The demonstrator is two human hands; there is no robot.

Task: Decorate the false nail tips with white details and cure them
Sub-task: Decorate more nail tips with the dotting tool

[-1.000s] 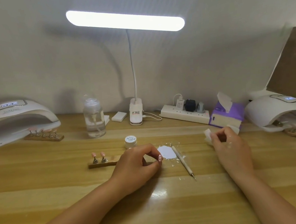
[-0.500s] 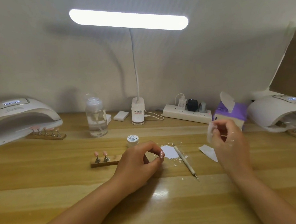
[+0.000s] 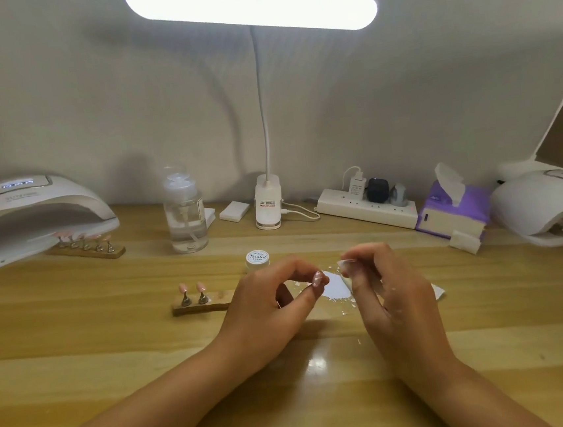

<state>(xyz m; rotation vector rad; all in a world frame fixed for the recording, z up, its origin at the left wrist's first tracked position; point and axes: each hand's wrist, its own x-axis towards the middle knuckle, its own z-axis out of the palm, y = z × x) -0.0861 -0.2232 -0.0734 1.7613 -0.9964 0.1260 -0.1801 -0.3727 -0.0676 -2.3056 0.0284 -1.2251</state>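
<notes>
My left hand [image 3: 268, 307] pinches a pink false nail tip [image 3: 318, 278] with white marks between thumb and forefinger, just above the table. Close to its right, my right hand [image 3: 387, 289] pinches a small white wipe piece [image 3: 344, 263], a little apart from the tip. Between the hands a white paper patch [image 3: 336, 289] with white flecks lies on the wood. A wooden holder [image 3: 198, 306] left of my left hand carries two pink tips. Behind my hands stands a small white jar of paint [image 3: 257, 259]. My right hand hides the thin tool.
A curing lamp [image 3: 33, 216] at far left shelters a strip of pink tips [image 3: 85, 246]. Another curing lamp [image 3: 544, 203] stands at far right. Along the wall are a pump bottle [image 3: 184, 215], desk lamp base [image 3: 268, 202], power strip [image 3: 365, 208] and purple tissue pack [image 3: 453, 208].
My right hand moved left from near the tissue pack toward my left hand, carrying the small white piece and leaving another white piece on the table. My left hand kept its place.
</notes>
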